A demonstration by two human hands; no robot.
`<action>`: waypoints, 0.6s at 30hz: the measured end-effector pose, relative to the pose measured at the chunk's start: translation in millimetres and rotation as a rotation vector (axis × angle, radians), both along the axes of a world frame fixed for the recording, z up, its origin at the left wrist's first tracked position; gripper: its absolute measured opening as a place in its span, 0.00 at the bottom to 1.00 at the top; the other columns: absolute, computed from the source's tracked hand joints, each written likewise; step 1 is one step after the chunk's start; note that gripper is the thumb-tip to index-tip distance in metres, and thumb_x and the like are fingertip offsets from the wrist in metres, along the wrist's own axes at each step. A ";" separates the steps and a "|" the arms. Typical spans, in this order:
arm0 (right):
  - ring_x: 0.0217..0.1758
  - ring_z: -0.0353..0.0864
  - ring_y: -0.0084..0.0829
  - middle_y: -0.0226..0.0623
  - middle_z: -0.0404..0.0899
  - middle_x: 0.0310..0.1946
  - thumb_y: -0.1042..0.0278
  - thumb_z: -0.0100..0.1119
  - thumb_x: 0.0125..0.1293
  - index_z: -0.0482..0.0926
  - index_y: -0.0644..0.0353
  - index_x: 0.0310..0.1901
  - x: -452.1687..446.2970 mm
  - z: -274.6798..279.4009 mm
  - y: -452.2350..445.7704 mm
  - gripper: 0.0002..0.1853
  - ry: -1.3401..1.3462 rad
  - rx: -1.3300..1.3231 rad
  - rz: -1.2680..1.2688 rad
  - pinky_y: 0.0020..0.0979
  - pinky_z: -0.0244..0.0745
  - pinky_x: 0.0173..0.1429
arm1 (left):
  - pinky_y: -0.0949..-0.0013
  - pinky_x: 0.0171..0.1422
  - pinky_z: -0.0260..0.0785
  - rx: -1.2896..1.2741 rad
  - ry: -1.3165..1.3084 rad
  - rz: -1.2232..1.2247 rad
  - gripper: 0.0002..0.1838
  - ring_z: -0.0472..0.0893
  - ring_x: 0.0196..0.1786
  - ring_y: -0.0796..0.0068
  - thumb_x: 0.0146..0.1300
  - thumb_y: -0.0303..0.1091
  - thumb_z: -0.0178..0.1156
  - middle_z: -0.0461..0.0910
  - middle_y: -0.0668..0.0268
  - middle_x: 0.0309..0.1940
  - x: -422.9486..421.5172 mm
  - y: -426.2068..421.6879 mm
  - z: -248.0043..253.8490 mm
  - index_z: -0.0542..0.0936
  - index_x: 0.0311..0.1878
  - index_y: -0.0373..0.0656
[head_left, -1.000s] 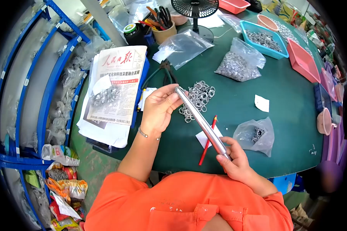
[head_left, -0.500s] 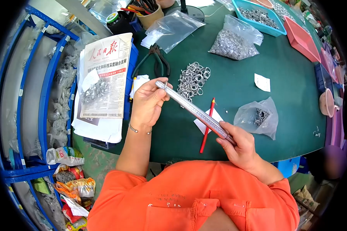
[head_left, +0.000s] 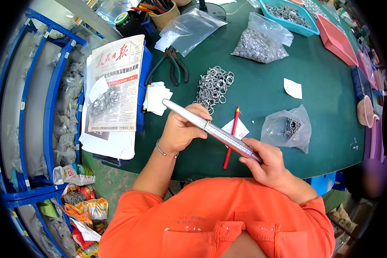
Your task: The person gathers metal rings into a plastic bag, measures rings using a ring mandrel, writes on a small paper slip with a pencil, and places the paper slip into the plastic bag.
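Observation:
A silver ring mandrel (head_left: 228,137) with a marked scale slants across in front of my chest, its narrow tip up to the left. My right hand (head_left: 268,162) is closed around the thick lower end. Partway along the stick sits a metal ring (head_left: 207,125), which my left hand (head_left: 185,131) pinches between thumb and fingers. Just beyond the left hand lies a pile of loose metal rings (head_left: 215,86). A red pencil (head_left: 231,139) and a slip of white paper (head_left: 241,128) lie under the mandrel.
Pliers (head_left: 175,66) lie behind the left hand, near a newspaper (head_left: 116,96) on a stack. An opened plastic bag of rings (head_left: 304,132) rests to the right. Farther back are a fuller bag (head_left: 260,46), a blue tray (head_left: 309,31) and a pink tray (head_left: 337,43).
My left hand has moved right and down along the mandrel, taking the ring from near the tip to partway along. My right hand keeps its hold.

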State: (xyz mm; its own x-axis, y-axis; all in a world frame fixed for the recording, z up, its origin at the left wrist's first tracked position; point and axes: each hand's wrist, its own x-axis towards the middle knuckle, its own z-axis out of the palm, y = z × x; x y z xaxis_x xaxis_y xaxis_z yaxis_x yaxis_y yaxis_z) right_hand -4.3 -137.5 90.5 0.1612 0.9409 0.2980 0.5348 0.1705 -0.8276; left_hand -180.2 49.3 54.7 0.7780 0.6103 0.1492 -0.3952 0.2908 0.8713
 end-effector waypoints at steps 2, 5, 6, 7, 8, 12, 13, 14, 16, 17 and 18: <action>0.27 0.80 0.40 0.44 0.80 0.29 0.74 0.67 0.56 0.77 0.65 0.50 -0.7 -0.1 1.0 0.19 0.024 0.012 0.008 0.32 0.75 0.32 | 0.70 0.42 0.71 0.097 0.007 0.027 0.18 0.76 0.37 0.70 0.42 0.23 0.74 0.75 0.60 0.37 0.6 -0.3 2.0 0.82 0.40 0.34; 0.31 0.82 0.41 0.44 0.81 0.32 0.73 0.65 0.59 0.76 0.64 0.52 0.2 4.8 0.3 0.19 0.119 -0.051 0.025 0.32 0.76 0.35 | 0.69 0.43 0.71 0.190 0.048 0.051 0.17 0.74 0.38 0.72 0.48 0.23 0.72 0.74 0.61 0.37 2.2 0.3 6.5 0.79 0.42 0.33; 0.33 0.83 0.40 0.44 0.81 0.34 0.73 0.64 0.61 0.76 0.64 0.53 -1.0 3.2 -0.4 0.18 0.221 -0.038 0.035 0.32 0.76 0.37 | 0.71 0.46 0.70 -0.044 -0.112 0.091 0.16 0.74 0.41 0.73 0.52 0.25 0.70 0.74 0.62 0.39 5.7 4.6 7.5 0.77 0.43 0.34; 0.33 0.84 0.39 0.43 0.82 0.34 0.73 0.63 0.62 0.76 0.64 0.54 0.7 5.6 -2.4 0.18 0.265 -0.075 0.060 0.31 0.76 0.38 | 0.72 0.49 0.70 -0.287 -0.258 0.130 0.15 0.74 0.44 0.75 0.57 0.26 0.68 0.74 0.63 0.41 7.4 11.3 9.6 0.76 0.45 0.34; 0.33 0.84 0.39 0.43 0.82 0.33 0.73 0.63 0.62 0.76 0.65 0.54 0.7 6.7 -5.6 0.18 0.302 -0.076 0.047 0.31 0.76 0.37 | 0.73 0.49 0.70 -0.451 -0.446 0.055 0.15 0.73 0.44 0.76 0.60 0.29 0.66 0.73 0.63 0.40 6.3 26.0 14.7 0.74 0.46 0.34; 0.30 0.83 0.38 0.44 0.82 0.34 0.72 0.65 0.61 0.75 0.68 0.54 1.6 -3.4 -20.3 0.20 0.329 0.044 0.080 0.31 0.76 0.35 | 0.79 0.43 0.73 -0.098 -0.272 0.070 0.14 0.75 0.39 0.79 0.63 0.28 0.63 0.75 0.62 0.40 43.1 35.5 28.1 0.74 0.48 0.31; 0.30 0.83 0.38 0.44 0.82 0.34 0.72 0.65 0.61 0.75 0.68 0.54 2.0 -3.3 -21.6 0.20 0.333 0.039 0.080 0.31 0.76 0.35 | 0.78 0.40 0.75 -0.017 -0.110 0.107 0.14 0.79 0.36 0.78 0.59 0.22 0.64 0.78 0.61 0.39 57.2 13.7 30.2 0.77 0.48 0.32; 0.30 0.83 0.38 0.44 0.83 0.34 0.71 0.66 0.59 0.75 0.69 0.53 2.8 -2.5 -20.8 0.21 0.270 0.132 0.101 0.32 0.77 0.34 | 0.75 0.42 0.75 0.063 0.276 0.049 0.18 0.80 0.37 0.76 0.52 0.22 0.68 0.80 0.61 0.39 67.7 -3.7 37.7 0.78 0.48 0.35; 0.30 0.84 0.39 0.46 0.83 0.35 0.71 0.68 0.56 0.76 0.70 0.52 4.7 0.6 -19.0 0.23 0.160 0.243 0.139 0.32 0.77 0.33 | 0.77 0.45 0.75 0.306 0.393 -0.171 0.18 0.80 0.40 0.80 0.51 0.21 0.69 0.79 0.65 0.39 99.4 -37.2 43.5 0.80 0.47 0.35; 0.30 0.84 0.39 0.46 0.83 0.35 0.71 0.68 0.56 0.76 0.70 0.52 5.0 -0.1 -18.7 0.23 0.168 0.245 0.162 0.32 0.77 0.33 | 0.76 0.47 0.75 0.556 0.466 -0.210 0.19 0.80 0.42 0.78 0.52 0.21 0.69 0.78 0.64 0.41 110.3 -48.3 45.6 0.79 0.48 0.32; 0.30 0.84 0.40 0.47 0.83 0.35 0.71 0.69 0.55 0.76 0.71 0.52 4.6 -1.1 -19.2 0.23 0.162 0.266 0.141 0.32 0.77 0.33 | 0.74 0.50 0.76 0.494 0.461 -0.274 0.20 0.81 0.46 0.74 0.55 0.21 0.67 0.77 0.62 0.43 119.9 -57.2 37.2 0.77 0.52 0.30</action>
